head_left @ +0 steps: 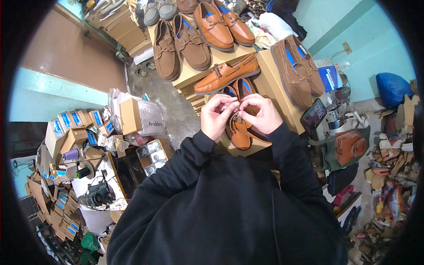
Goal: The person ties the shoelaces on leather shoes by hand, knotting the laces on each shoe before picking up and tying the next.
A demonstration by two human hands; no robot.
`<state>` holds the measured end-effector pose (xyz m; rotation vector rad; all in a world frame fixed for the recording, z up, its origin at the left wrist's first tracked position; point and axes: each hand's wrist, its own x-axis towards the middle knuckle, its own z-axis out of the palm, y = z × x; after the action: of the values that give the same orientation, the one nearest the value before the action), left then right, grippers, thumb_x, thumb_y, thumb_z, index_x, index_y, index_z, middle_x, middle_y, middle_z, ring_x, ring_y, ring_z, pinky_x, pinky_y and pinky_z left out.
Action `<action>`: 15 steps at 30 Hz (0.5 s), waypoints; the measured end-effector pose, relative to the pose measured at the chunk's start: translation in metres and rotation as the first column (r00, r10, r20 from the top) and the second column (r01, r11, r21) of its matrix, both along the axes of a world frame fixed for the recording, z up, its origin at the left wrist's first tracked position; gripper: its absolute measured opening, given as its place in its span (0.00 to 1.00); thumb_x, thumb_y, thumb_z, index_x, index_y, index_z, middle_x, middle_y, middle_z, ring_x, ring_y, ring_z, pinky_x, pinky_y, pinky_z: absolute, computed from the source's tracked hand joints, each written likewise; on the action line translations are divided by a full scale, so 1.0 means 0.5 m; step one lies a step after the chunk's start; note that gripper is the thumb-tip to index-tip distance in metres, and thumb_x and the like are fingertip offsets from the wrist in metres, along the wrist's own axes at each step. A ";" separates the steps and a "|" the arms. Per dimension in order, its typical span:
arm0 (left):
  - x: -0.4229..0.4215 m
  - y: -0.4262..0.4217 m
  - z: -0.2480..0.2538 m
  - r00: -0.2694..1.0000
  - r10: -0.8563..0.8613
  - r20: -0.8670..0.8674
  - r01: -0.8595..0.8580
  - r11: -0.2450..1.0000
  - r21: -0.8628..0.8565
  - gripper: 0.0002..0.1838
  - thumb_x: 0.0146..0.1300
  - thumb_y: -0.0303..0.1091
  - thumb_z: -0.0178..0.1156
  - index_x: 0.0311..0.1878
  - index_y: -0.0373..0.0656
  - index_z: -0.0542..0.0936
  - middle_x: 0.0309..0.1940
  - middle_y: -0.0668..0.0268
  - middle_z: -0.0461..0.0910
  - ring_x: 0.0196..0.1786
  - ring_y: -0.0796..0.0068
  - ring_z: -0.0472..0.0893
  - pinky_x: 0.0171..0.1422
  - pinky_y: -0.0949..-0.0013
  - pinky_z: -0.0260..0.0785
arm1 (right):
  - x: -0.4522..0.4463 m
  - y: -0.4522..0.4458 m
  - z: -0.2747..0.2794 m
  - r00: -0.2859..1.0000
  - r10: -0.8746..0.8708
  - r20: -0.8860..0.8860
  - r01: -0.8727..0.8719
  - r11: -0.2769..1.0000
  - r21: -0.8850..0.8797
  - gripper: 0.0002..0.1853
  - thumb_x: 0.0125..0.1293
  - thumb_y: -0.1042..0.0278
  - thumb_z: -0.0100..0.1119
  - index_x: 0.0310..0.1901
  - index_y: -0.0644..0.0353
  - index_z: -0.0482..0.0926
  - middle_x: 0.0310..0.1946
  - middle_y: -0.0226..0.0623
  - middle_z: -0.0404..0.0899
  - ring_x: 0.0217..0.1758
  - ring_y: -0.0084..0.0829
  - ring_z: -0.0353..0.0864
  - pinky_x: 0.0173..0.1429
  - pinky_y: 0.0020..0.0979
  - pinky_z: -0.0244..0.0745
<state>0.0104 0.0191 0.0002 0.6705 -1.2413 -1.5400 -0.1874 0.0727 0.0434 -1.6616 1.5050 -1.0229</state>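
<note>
A tan leather boat shoe (239,135) points toward me on the cardboard surface, partly covered by my hands. Over its laces, my left hand (218,115) and my right hand (261,115) face each other in a pinch. Their fingertips grip the thin brown shoelace (237,116), though its ends are mostly hidden. Just beyond the hands, the blue-lined opening of a shoe (244,87) shows. Another tan boat shoe (227,74) lies crosswise behind it.
Brown boat shoes (192,44) and tan ones (213,27) stand on boxes ahead. A brown suede pair (297,73) sits right, near a phone (314,115). Small boxes and thread spools (71,154) crowd the left. Scraps (388,163) pile up at far right.
</note>
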 end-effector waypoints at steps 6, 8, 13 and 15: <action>0.021 -0.015 0.022 0.985 -0.137 0.108 0.131 0.989 0.061 0.14 0.74 0.19 0.74 0.59 0.33 0.86 0.52 0.64 0.88 0.50 0.77 0.90 0.60 0.70 0.85 | 0.007 0.010 -0.018 0.987 -0.038 0.154 0.032 0.999 0.044 0.07 0.68 0.73 0.77 0.45 0.63 0.90 0.48 0.38 0.88 0.54 0.33 0.89 0.56 0.36 0.85; 0.030 -0.017 0.039 0.967 -0.218 0.130 0.211 0.975 0.068 0.20 0.72 0.19 0.75 0.65 0.34 0.84 0.52 0.63 0.89 0.51 0.76 0.90 0.63 0.68 0.85 | 0.003 0.013 -0.033 0.973 -0.035 0.228 0.027 0.999 0.038 0.06 0.69 0.75 0.76 0.45 0.65 0.89 0.48 0.38 0.88 0.55 0.32 0.88 0.58 0.35 0.83; 0.051 -0.018 0.084 0.899 -0.331 0.286 0.324 0.943 0.071 0.37 0.71 0.21 0.77 0.81 0.41 0.73 0.46 0.65 0.91 0.48 0.79 0.89 0.61 0.71 0.83 | -0.002 0.020 -0.039 0.955 -0.028 0.294 0.016 0.999 0.042 0.05 0.71 0.77 0.75 0.45 0.67 0.88 0.49 0.38 0.86 0.57 0.30 0.86 0.65 0.33 0.80; 0.059 -0.020 0.095 0.887 -0.348 0.302 0.322 0.937 0.134 0.32 0.73 0.23 0.76 0.78 0.40 0.76 0.44 0.68 0.91 0.46 0.82 0.89 0.57 0.73 0.82 | -0.003 0.023 -0.042 0.948 -0.014 0.318 0.003 0.999 0.035 0.05 0.71 0.77 0.75 0.46 0.66 0.88 0.49 0.37 0.86 0.57 0.30 0.86 0.65 0.33 0.80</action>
<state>0.0399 0.0091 0.0478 0.8157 -1.6143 -1.8225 -0.1887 0.0840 0.0224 -1.3880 1.3080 -1.1989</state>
